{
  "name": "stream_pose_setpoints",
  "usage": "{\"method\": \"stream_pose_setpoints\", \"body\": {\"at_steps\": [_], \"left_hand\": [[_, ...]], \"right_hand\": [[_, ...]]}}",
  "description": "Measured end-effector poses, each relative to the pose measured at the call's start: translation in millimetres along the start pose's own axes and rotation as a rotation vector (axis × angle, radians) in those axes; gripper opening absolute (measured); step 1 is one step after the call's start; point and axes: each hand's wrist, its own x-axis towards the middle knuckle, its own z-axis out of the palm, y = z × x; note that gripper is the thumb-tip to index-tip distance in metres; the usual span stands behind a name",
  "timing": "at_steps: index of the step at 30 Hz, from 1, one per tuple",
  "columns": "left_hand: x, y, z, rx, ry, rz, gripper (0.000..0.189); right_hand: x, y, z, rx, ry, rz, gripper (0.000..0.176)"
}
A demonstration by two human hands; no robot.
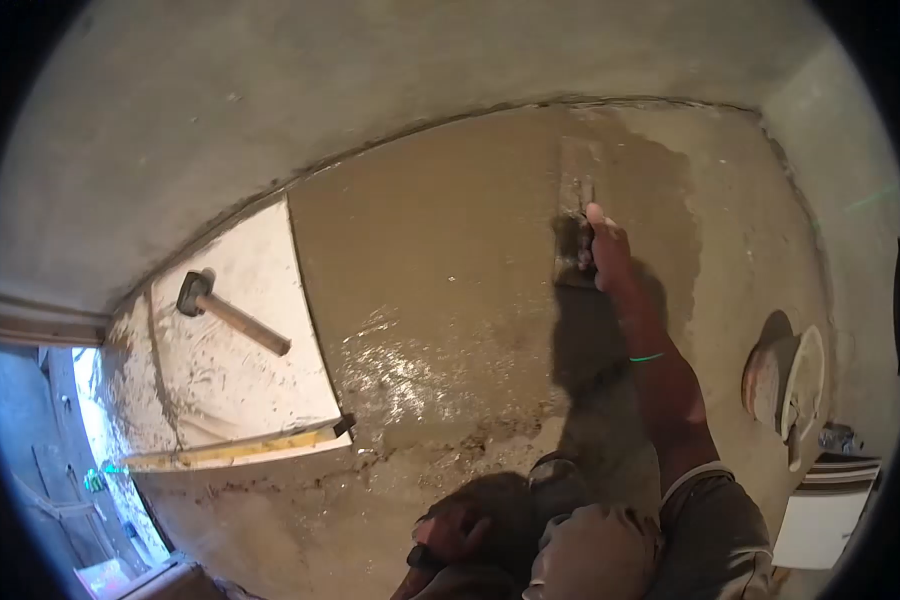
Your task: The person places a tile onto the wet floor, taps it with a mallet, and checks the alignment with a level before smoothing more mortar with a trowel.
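Note:
My right hand [610,250] is closed around the handle of a finishing trowel [578,165]. The trowel's long flat blade lies on wet, smooth mortar [440,250] that covers the middle of the floor. A darker wet edge of this mortar ends just right of the blade. My left hand [455,532], in shadow and with a dark band at the wrist, rests by my bent knee at the bottom. Its fingers look loosely apart, and I see nothing in them.
A white board [240,390] lies at left with a hammer [235,318] on it. Along its near edge runs a yellow level [235,453]. At right are a round pale lid-like object [805,380] and a white box-like object [820,525]. Walls [220,90] border the floor; a bright opening [95,420] is at left.

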Motion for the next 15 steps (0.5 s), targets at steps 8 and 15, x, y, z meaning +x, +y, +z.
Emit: {"method": "stream_pose_setpoints", "body": {"at_steps": [8, 15], "left_hand": [[4.9, -4.2, 7.0, -0.081, 0.162, 0.175, 0.044], [2.0, 8.8, -7.0, 0.011, -0.124, -0.168, 0.046]], "right_hand": [[41.8, -3.2, -81.5, 0.448, -0.002, 0.131, 0.042], [57.4, -11.1, -37.1, 0.437, -0.230, 0.173, 0.041]]}}
